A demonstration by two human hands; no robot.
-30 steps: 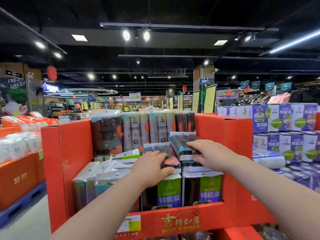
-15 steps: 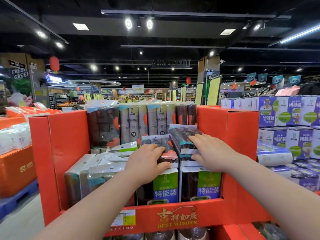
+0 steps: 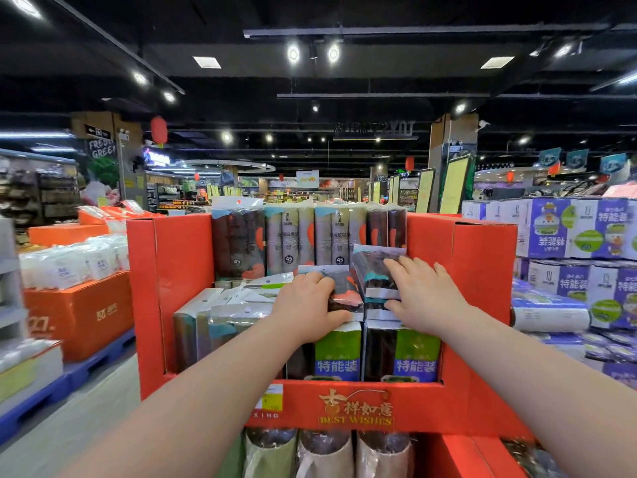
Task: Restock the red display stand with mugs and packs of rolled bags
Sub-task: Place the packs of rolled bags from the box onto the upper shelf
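Observation:
The red display stand (image 3: 479, 270) fills the middle of the head view. Its top shelf holds several packs of rolled bags, upright at the back (image 3: 289, 239) and front (image 3: 401, 353). My left hand (image 3: 306, 307) grips a dark pack with a coral patch (image 3: 344, 291) lying on the front row. My right hand (image 3: 422, 293) lies over a dark pack with a teal band (image 3: 372, 267), fingers spread on top and thumb under its near end. Wrapped mugs (image 3: 324, 453) show on the shelf below.
Purple and white boxed goods (image 3: 579, 229) are stacked to the right. To the left an orange carton (image 3: 79, 312) sits on a blue pallet (image 3: 44, 395) with white packs on top. A grey floor aisle (image 3: 69, 422) runs along the left.
The view has dropped closer to the stand, showing the mugs below. Both hands stay on the same two packs, which sit a little farther back on the front row.

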